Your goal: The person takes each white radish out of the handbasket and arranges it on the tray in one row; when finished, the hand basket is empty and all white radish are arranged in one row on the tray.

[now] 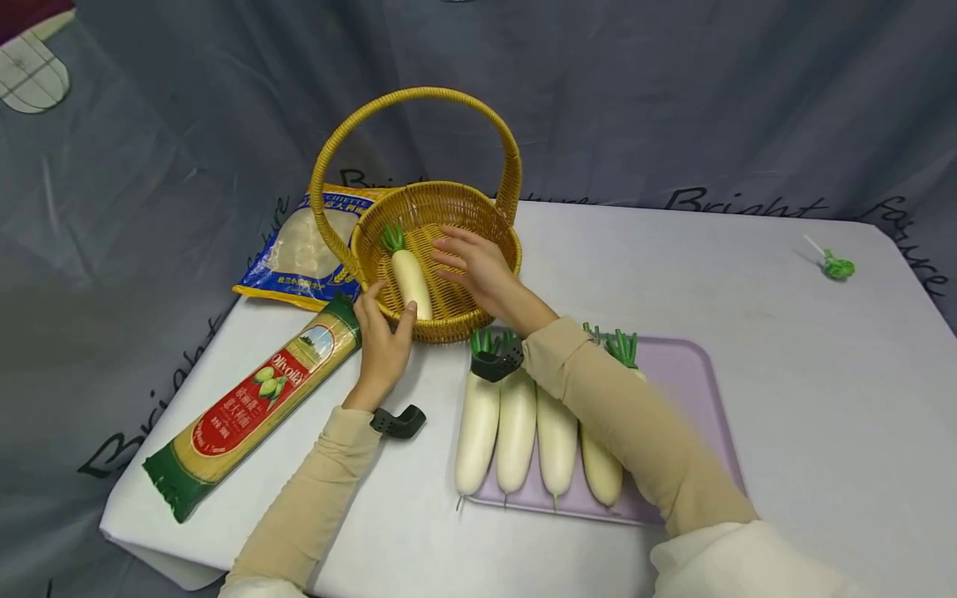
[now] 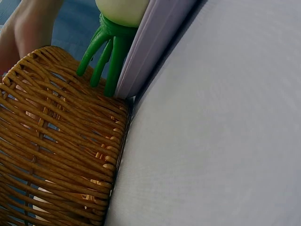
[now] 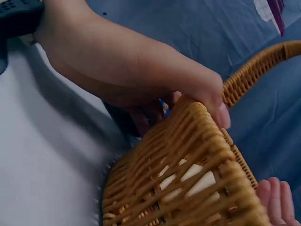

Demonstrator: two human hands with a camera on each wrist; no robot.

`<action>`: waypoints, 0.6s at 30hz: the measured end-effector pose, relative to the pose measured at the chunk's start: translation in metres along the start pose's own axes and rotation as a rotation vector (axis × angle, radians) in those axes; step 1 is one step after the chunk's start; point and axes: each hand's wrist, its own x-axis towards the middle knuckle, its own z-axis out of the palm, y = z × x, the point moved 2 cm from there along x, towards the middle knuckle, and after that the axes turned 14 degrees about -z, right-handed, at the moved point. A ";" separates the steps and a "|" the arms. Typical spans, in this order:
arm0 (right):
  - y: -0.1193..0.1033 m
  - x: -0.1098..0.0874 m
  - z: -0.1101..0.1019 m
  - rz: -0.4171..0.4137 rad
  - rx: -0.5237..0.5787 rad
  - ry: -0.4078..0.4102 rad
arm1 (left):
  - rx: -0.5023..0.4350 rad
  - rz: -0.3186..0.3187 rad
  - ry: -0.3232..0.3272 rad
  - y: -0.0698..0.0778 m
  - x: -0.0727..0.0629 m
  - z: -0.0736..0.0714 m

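A golden wicker basket (image 1: 439, 330) with a tall arched handle stands on the table. One white radish (image 1: 410, 281) with green stems lies inside it. My left hand (image 1: 385, 349) grips the near-left rim; in the right wrist view its thumb (image 3: 223, 115) hooks over the edge. Above the basket's opening, my right hand (image 1: 482, 270) holds nothing, its fingers extended towards the radish. Several more white radishes (image 1: 477, 436) lie side by side on a lilac tray (image 1: 684, 374), partly covered by the right forearm. Green stems (image 2: 115, 61) come close to the basket wall in the left wrist view.
Left of the basket lies a long pack of spaghetti (image 1: 254, 399). A blue and yellow pasta bag (image 1: 299, 249) sits behind it, partly hidden by the basket. A green wrapped lollipop (image 1: 837, 267) is at the far right of the white table (image 1: 822, 415).
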 end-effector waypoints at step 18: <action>0.022 0.015 0.021 0.018 -0.603 -0.115 | 0.002 0.008 0.000 -0.001 -0.001 0.000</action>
